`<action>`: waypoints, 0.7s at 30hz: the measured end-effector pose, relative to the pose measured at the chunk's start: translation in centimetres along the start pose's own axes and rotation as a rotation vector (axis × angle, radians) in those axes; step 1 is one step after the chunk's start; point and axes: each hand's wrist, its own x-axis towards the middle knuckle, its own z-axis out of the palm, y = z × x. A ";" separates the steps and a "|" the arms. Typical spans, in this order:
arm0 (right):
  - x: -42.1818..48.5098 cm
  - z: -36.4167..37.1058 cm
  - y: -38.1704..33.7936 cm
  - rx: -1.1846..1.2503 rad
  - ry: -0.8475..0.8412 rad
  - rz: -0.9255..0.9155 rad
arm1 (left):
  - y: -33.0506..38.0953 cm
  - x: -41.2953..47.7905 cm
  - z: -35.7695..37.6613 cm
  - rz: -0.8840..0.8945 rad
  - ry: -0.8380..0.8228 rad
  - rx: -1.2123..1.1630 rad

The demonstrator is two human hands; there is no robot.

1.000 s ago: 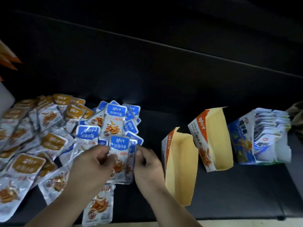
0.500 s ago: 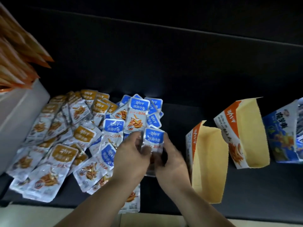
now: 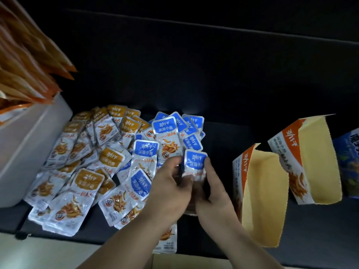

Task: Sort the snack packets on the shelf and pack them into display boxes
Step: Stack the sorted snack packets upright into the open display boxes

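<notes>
A heap of small snack packets lies on the dark shelf (image 3: 223,133): orange-labelled ones (image 3: 89,179) to the left, blue-labelled ones (image 3: 167,131) in the middle. My left hand (image 3: 171,189) and my right hand (image 3: 211,193) meet just right of the heap. Together they grip a small stack of blue-labelled packets (image 3: 194,164), held upright; the lower part of the stack is hidden by my fingers. To the right stand two open orange display boxes, the nearer (image 3: 262,197) and the farther (image 3: 312,162), both showing bare yellow insides.
A white bin (image 3: 29,148) holding tall orange bags (image 3: 25,61) stands at the far left. A blue display box (image 3: 347,162) is cut off at the right edge. One packet (image 3: 167,239) hangs over the shelf's front edge below my arms.
The view has shifted left, so the boxes sit further right in frame. My hands have lifted the blue packets a little and squared them into a tighter stack.
</notes>
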 end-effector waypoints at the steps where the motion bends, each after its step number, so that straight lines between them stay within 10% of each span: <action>1: -0.2 0.0 -0.5 0.047 0.022 -0.007 | 0.3 -0.4 -0.4 -0.009 0.002 -0.052; 21: -2.3 -2.3 -7.8 0.217 -0.088 -0.217 | 2.4 -4.0 -3.5 0.075 -0.283 -0.129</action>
